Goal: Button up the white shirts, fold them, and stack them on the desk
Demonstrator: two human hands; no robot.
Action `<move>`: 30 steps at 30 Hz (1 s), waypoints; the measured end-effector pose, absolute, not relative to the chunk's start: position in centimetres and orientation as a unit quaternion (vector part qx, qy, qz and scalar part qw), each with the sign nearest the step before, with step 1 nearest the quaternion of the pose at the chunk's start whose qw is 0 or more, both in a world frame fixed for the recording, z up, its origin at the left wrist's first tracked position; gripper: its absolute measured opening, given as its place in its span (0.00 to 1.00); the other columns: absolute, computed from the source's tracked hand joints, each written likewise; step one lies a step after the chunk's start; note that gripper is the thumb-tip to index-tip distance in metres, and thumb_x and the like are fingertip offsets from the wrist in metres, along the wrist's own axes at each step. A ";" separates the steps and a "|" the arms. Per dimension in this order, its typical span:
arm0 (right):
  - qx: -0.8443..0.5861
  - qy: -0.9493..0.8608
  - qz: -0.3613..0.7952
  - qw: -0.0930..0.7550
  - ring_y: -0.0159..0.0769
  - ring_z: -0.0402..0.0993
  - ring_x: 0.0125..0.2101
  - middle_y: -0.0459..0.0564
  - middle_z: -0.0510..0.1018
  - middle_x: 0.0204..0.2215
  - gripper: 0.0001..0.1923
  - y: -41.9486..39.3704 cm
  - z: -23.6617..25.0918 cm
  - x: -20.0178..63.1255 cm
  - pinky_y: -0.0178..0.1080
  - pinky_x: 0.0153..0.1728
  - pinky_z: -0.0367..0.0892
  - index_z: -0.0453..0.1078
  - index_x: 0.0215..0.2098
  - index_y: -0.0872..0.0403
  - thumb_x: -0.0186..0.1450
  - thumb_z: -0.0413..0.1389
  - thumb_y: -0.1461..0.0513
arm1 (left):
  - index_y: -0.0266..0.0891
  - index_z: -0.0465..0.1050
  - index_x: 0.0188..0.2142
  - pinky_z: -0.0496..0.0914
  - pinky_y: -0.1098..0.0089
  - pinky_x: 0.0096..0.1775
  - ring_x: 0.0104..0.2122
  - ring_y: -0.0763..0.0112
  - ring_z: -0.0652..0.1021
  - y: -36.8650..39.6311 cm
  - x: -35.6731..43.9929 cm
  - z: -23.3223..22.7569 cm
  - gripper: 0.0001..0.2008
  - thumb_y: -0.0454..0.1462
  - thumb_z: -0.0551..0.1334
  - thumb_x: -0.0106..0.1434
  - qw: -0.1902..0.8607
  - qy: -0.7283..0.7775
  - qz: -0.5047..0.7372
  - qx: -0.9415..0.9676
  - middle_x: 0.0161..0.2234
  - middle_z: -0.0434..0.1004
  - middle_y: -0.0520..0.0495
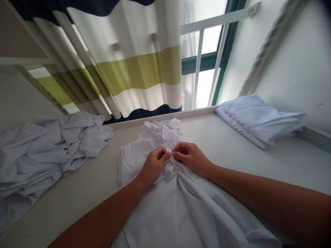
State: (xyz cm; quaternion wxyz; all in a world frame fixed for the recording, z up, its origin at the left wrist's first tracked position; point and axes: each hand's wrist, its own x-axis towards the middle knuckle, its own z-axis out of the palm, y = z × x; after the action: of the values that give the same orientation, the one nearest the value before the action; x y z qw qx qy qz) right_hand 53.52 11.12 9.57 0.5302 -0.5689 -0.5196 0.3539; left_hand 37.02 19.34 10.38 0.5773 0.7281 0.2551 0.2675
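Observation:
A white shirt [160,210] lies spread on the pale board in front of me, its collar end toward the window. My left hand [155,162] pinches the front of the shirt just below the collar. Close against it, my right hand [192,156] pinches the same spot from the right, fingertips nearly touching the left ones. Folds of cloth fan out toward me from that point. Whatever small part sits between the fingertips is hidden.
A crumpled heap of white garments [49,148] lies at the left. Folded white garments [258,119] are stacked at the far right by the wall. A raised ledge [144,120] edges the pale board [207,134] below a striped curtain [139,72] and a railed window.

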 end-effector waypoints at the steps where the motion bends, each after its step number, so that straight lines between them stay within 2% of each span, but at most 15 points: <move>1: -0.569 -0.519 0.357 0.529 0.31 0.70 0.27 0.45 0.77 0.25 0.06 11.1 9.6 53.5 0.33 0.28 0.64 0.74 0.33 0.55 0.60 0.60 0.60 | 0.37 0.66 0.29 0.61 0.74 0.33 0.30 0.74 0.65 19.4 37.0 10.4 0.15 0.45 0.64 0.64 0.583 0.255 0.267 0.724 0.27 0.64 0.54; 13: -0.556 -0.512 0.368 0.542 0.31 0.71 0.26 0.45 0.79 0.26 0.07 11.1 9.4 53.6 0.32 0.28 0.65 0.76 0.33 0.56 0.60 0.61 0.60 | 0.37 0.68 0.30 0.63 0.74 0.33 0.31 0.73 0.68 19.5 37.1 10.3 0.16 0.47 0.66 0.61 0.645 0.272 0.246 0.671 0.29 0.67 0.53; 30: -0.557 -0.503 0.374 0.545 0.32 0.72 0.26 0.46 0.80 0.25 0.09 11.1 9.3 53.7 0.33 0.28 0.66 0.80 0.34 0.55 0.59 0.62 0.59 | 0.36 0.74 0.31 0.67 0.72 0.34 0.31 0.71 0.72 19.4 37.1 10.7 0.17 0.48 0.69 0.57 0.629 0.302 0.260 0.667 0.30 0.74 0.49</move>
State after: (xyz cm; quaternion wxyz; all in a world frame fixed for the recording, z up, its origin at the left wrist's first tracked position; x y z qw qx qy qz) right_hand 53.74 11.08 9.34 0.5453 -0.5568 -0.5032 0.3736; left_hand 37.09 19.45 10.69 0.6292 0.6673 0.3018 0.2604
